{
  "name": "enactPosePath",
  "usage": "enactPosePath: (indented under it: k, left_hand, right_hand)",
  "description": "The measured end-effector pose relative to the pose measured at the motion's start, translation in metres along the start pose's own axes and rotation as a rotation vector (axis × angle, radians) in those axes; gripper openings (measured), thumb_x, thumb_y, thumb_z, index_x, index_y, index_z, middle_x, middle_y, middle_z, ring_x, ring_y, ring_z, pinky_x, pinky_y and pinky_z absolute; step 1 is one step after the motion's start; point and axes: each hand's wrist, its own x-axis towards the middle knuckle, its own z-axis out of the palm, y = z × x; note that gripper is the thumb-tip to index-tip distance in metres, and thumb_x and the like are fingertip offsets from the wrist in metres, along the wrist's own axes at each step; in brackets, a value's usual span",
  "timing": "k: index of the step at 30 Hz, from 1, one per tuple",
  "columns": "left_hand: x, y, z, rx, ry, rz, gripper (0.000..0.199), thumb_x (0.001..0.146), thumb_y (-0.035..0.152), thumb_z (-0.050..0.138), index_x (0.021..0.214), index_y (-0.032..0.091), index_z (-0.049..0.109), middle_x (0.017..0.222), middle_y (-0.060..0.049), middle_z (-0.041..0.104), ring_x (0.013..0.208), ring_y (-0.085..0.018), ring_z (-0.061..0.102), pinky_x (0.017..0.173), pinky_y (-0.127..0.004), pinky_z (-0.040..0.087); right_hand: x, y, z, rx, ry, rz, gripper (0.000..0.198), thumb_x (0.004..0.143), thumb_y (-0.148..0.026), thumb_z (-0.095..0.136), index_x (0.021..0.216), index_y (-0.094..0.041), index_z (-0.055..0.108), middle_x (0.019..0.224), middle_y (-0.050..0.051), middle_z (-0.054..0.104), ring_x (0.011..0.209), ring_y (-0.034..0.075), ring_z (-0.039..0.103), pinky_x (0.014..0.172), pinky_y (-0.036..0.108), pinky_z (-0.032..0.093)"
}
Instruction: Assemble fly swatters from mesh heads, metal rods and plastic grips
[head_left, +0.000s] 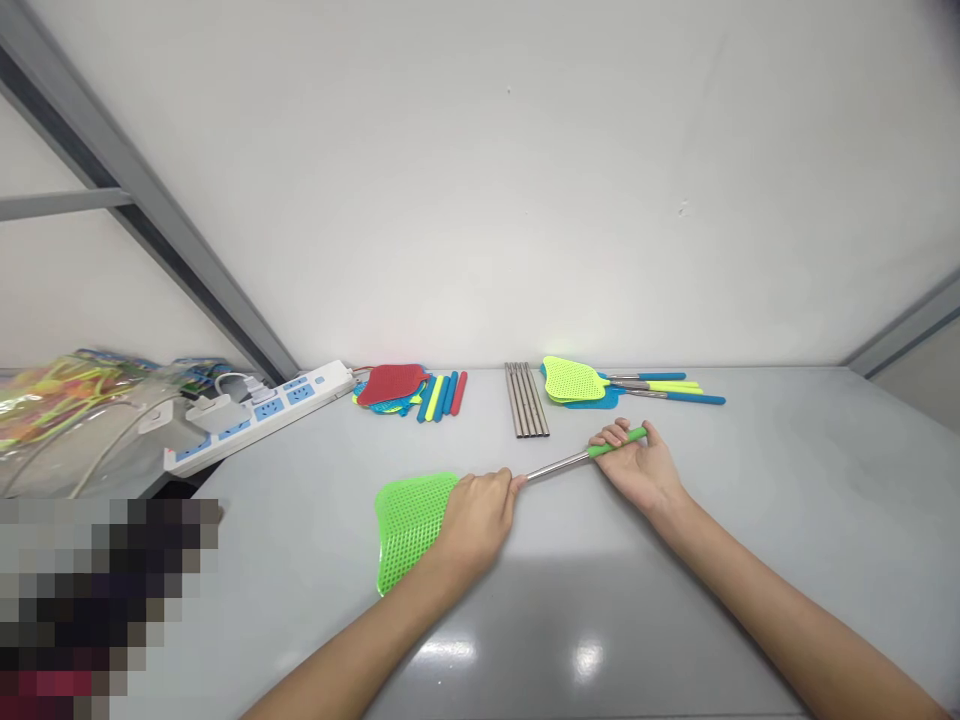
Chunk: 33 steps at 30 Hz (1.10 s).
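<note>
A green fly swatter [412, 515] spans the space between my hands, its perforated head at the left and its metal rod running up to the right. My left hand [481, 515] is closed round the neck, where the head meets the rod, and covers that joint. At the other end, my right hand [637, 462] grips the green handle [616, 443], palm turned up, with the thumb near the handle's tip. Behind my hands lies a row of several bare metal rods [527, 400].
Left of the rods are loose coloured handles [442, 397] and a pile of swatter heads [391, 385], red on top. Several whole fly swatters [576, 381] lie at the back right. A white power strip [259, 415] with plugs and plastic bags [82, 410] occupy the left side.
</note>
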Motion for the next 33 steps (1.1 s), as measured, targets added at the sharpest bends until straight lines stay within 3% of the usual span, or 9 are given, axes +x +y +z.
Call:
enactPosePath:
  k: [10, 23, 33]
  left_hand:
    - [-0.003, 0.004, -0.005, -0.016, -0.121, 0.001, 0.04, 0.087, 0.033, 0.015, 0.079, 0.017, 0.051, 0.069, -0.006, 0.061, 0.067, -0.021, 0.059, 0.055, -0.029, 0.033]
    - [-0.005, 0.004, -0.008, -0.019, -0.131, -0.001, 0.044, 0.086, 0.035, 0.014, 0.077, 0.018, 0.053, 0.068, -0.005, 0.062, 0.064, -0.02, 0.058, 0.054, -0.029, 0.032]
    - [-0.005, -0.001, -0.005, -0.096, -0.118, 0.028, 0.046, 0.087, 0.037, 0.013, 0.072, 0.019, 0.053, 0.064, -0.003, 0.06, 0.059, -0.018, 0.055, 0.048, -0.027, 0.024]
  right_hand:
    - [-0.005, 0.005, -0.002, 0.011, -0.057, -0.095, 0.031, 0.067, -0.024, 0.036, 0.051, -0.018, 0.011, 0.038, -0.006, 0.019, 0.034, 0.008, 0.021, 0.038, 0.022, 0.03]
    - [-0.008, 0.006, -0.005, -0.015, -0.05, -0.11, 0.033, 0.068, -0.025, 0.036, 0.05, -0.018, 0.009, 0.036, -0.006, 0.015, 0.033, 0.008, 0.019, 0.036, 0.022, 0.03]
    - [-0.012, 0.008, 0.001, 0.103, -0.017, -0.073, 0.031, 0.067, -0.026, 0.037, 0.049, -0.019, 0.012, 0.039, -0.007, 0.011, 0.035, 0.009, 0.014, 0.035, 0.023, 0.027]
